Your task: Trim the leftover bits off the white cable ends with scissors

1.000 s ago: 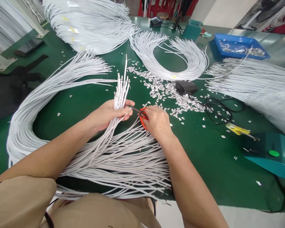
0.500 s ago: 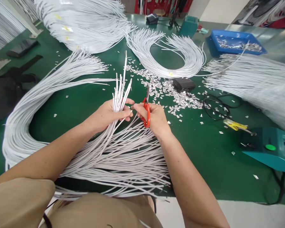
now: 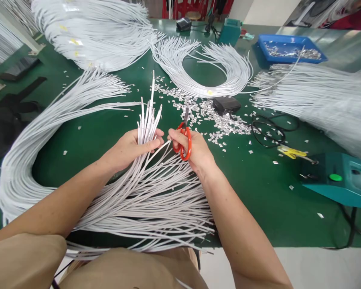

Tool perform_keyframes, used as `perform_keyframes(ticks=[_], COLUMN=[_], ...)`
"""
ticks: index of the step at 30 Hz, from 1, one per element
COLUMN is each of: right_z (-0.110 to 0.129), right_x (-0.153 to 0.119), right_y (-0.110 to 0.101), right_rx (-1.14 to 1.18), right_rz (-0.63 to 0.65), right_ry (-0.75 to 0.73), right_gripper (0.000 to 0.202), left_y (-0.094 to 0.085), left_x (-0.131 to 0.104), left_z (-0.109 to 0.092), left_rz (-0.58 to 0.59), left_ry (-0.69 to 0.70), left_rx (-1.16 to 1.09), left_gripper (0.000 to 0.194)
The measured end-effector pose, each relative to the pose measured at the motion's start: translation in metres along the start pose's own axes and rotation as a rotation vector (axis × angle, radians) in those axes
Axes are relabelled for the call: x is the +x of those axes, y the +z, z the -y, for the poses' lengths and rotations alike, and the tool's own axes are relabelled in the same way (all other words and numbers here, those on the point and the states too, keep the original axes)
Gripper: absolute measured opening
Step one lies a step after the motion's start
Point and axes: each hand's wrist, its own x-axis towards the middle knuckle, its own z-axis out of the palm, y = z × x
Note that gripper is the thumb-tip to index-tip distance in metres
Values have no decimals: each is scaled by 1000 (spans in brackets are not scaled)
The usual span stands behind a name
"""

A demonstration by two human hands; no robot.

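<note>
- Working over green table (image 3: 258, 216), beside looped white wires (image 3: 21, 176).
- Clasping upright wire bundle (image 3: 145, 126) in left hand (image 3: 124, 150), thumb across.
- Carrying red-handled scissors (image 3: 189, 145) in right hand (image 3: 202, 154), blades upward.
- Pinching single strand (image 3: 161, 147), right fingertips; likely separating it. Pulling calls for steady left hold.

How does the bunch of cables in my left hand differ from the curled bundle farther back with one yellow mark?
The held bunch is thin; the curled bundle is thicker. The held bunch stands up in your left hand; the curled bundle lies on the table in an open U. The curled bundle bears a yellow mark; none shows on the held bunch. Both are white.
</note>
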Motion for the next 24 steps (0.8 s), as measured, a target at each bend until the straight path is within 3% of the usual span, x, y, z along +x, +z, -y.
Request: perform_keyframes(ticks=[3, 6, 9, 15, 21, 24], right_z=[8, 11, 12, 11, 1, -1], right_x=[-2, -2, -4, -8, -7, -7], right_y=[-8, -11, -10, -3, 3, 7], right_rx=[-77, -91, -96, -254, -320, -279], right_rz=[-195, -273, -217, 31, 86, 106], right_ry=[-182, -249, -247, -117, -58, -48], right_gripper=[35, 29, 21, 16, 19, 20], left_y=[-3, -2, -1, -8, -10, -9], left_x=[2, 3, 4, 5, 4, 3], left_z=[1, 2, 4, 6, 6, 3], left_rz=[8, -28, -19, 133, 88, 66], left_ry=[-44, -56, -60, -39, -21, -53], left_rx=[-3, -3, -28, 63, 74, 33], left_gripper=[41, 44, 45, 48, 42, 49])
